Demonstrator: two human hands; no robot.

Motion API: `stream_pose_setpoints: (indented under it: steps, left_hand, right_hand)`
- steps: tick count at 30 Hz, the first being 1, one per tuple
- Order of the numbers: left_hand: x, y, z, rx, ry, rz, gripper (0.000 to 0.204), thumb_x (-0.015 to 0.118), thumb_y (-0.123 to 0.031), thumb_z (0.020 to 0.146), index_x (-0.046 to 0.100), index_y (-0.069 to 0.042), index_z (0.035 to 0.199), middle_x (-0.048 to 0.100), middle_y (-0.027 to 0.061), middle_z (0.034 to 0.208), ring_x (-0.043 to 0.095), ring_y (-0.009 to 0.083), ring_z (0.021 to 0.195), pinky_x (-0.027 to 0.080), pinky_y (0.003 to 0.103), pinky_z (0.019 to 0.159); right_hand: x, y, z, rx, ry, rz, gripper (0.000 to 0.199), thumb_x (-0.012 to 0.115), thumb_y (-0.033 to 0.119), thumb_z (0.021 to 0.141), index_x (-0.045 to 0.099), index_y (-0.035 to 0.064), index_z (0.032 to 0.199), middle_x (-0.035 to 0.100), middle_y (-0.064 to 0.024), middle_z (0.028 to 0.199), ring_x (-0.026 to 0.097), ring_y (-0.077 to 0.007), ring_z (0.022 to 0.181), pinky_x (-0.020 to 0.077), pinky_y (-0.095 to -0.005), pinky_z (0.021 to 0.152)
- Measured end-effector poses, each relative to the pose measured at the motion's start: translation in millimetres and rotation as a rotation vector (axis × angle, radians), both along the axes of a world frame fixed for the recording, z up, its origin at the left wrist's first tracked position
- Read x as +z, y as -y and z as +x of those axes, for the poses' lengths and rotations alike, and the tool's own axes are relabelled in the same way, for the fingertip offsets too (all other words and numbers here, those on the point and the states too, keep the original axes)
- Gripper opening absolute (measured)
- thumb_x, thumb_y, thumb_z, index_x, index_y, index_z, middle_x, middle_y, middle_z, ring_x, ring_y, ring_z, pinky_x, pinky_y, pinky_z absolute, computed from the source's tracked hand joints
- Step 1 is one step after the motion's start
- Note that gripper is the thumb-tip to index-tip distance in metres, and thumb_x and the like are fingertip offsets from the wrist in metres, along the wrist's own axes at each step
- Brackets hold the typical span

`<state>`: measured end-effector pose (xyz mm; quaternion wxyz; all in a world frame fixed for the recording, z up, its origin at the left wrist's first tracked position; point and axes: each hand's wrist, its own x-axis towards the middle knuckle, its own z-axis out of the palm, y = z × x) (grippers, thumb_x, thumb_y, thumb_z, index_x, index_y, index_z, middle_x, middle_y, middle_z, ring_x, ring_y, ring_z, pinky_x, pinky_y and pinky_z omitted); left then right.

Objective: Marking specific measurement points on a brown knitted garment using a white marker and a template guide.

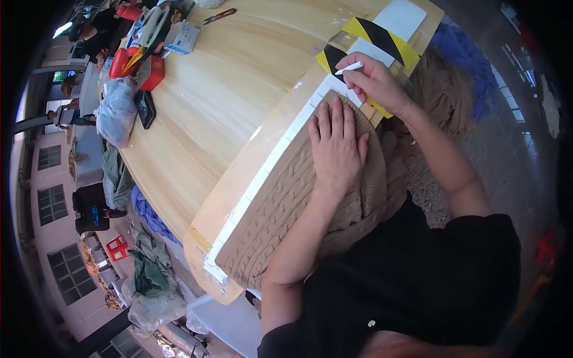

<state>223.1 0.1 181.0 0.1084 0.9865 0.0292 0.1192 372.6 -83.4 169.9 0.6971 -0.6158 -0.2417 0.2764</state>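
Note:
A brown cable-knit piece (268, 230) lies along the table's near edge, its far side against a white strip (258, 179) with small marks along it. My left hand (338, 140) rests flat on the knit near its right end, fingers stretched out. Just beyond it, my right hand (377, 85) pinches a slim white stick (351, 68), which looks like a pen or chalk. That hand is over the strip's right end, beside yellow-and-black striped tape (382, 40). The stick's tip is too small to tell whether it touches anything.
The wooden table (221, 119) carries thread snips (219, 16), a red box (151, 73), a black phone-like object (144, 108) and a stuffed plastic bag (116, 107). Purple cloth (462, 65) and brown fabric (441, 95) lie off the right side. Other people are in the far background.

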Motion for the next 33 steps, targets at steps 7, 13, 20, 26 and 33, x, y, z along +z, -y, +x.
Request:
stream_pose_setpoints:
  steps: [7,13,20,26,33]
  left_hand:
    - [-4.3,-0.2,0.0,0.0,0.021,-0.009,0.055,0.05,-0.034,0.082,0.042,0.002,0.123,0.037,0.0201,0.132,0.031,0.037,0.123,0.02,0.048,0.102]
    - [-1.5,-5.3,-14.7,0.053,-0.02,-0.028,0.057,0.051,-0.036,0.081,0.041,0.001,0.124,0.034,0.0201,0.134,0.029,0.0375,0.124,0.019,0.049,0.102]
    - [0.7,-2.4,-14.4,0.06,-0.054,-0.011,0.057,0.05,-0.036,0.082,0.041,0.001,0.124,0.032,0.02,0.135,0.029,0.0377,0.124,0.018,0.05,0.103]
    - [-7.3,-2.8,-14.9,0.057,-0.033,-0.01,0.058,0.049,-0.037,0.082,0.04,0.001,0.125,0.032,0.0194,0.136,0.027,0.0383,0.126,0.016,0.051,0.104]
    - [-5.7,-5.2,-17.2,0.075,-0.001,-0.04,0.06,0.048,-0.038,0.082,0.038,0.0,0.127,0.034,0.0189,0.134,0.025,0.041,0.126,0.016,0.052,0.104]
  right_hand:
    - [7.7,-1.8,-4.5,0.035,-0.043,-0.016,0.008,0.05,0.01,0.087,0.052,0.0057,0.093,0.048,0.0026,0.064,0.04,-0.0023,0.048,0.0334,-0.0161,0.042]
    - [6.8,-3.9,-7.1,0.028,0.087,-0.092,0.009,0.05,0.009,0.087,0.051,0.0065,0.096,0.049,0.0034,0.066,0.041,-0.0012,0.051,0.0329,-0.0153,0.044]
    - [10.1,-4.8,-16.8,0.085,0.12,-0.04,0.008,0.05,0.008,0.087,0.051,0.0061,0.095,0.05,0.0034,0.077,0.044,-0.0007,0.068,0.0371,-0.0158,0.057]
    - [7.5,-11.4,-21.5,0.156,0.222,-0.105,0.009,0.048,0.002,0.085,0.05,0.0031,0.094,0.049,0.0014,0.084,0.045,-0.0029,0.078,0.0403,-0.0185,0.067]
    - [13.1,-20.3,-26.5,0.314,0.373,-0.308,0.011,0.048,0.003,0.084,0.051,0.001,0.095,0.053,-0.0013,0.078,0.049,-0.0055,0.072,0.042,-0.0203,0.064]
